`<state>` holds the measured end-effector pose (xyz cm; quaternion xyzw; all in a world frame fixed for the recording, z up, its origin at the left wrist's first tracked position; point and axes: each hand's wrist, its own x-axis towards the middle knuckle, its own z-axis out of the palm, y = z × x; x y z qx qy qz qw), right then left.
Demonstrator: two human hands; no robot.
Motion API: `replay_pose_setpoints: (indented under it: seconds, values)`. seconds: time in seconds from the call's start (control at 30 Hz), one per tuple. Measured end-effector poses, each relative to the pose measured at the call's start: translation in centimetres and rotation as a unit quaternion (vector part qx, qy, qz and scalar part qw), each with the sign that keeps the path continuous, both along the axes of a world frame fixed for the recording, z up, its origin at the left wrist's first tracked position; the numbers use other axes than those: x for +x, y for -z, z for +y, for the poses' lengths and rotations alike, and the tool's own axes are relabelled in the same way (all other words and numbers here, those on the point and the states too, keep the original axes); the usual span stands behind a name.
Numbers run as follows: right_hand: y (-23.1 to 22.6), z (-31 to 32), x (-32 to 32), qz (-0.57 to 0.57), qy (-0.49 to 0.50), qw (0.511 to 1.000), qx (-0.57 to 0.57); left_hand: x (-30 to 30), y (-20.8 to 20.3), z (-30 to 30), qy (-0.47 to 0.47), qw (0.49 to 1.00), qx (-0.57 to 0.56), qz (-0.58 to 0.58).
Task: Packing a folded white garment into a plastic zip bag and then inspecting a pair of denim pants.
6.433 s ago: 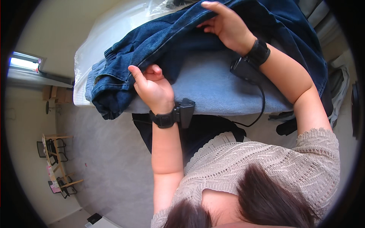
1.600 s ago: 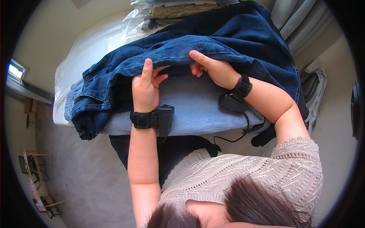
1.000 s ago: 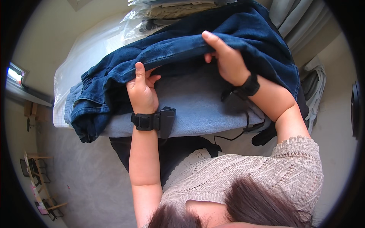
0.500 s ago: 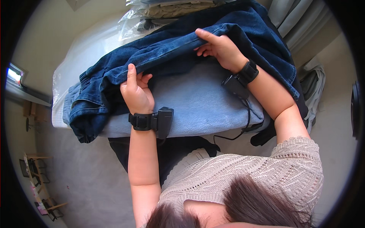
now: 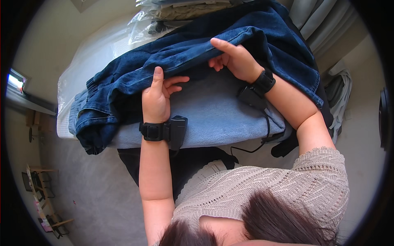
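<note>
Dark-blue denim trousers lie in folds across a surface covered with light-blue plush cloth. Gathered elastic shows at the garment's left end. My left hand is at the near folded edge, its thumb up against the denim and its fingers spread apart below that edge. Farther right, my right hand has its thumb laid over the same edge and its fingers curled beneath it. The denim between the hands looks raised into a ridge. On each wrist is a black strap with a small box.
Clear plastic bags of folded clothes are stacked at the back. Transparent plastic sheeting covers the left rear of the surface. A black cable hangs at the front edge. Grey curtains and a draped light garment are at right.
My left hand has shifted right along the denim edge and its fingers have spread. My right hand has moved slightly nearer to me, and the ridge between the hands sits lower.
</note>
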<state>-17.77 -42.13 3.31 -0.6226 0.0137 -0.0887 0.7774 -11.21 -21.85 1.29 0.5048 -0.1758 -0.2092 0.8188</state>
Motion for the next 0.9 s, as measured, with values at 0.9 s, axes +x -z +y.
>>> replay_pose_setpoints:
  seconds: [0.9]
  values:
    - [-0.8, 1.3, -0.9, -0.020, -0.027, 0.995, -0.098, -0.6, -3.6, -3.4, -0.066, 0.996, -0.053, 0.024]
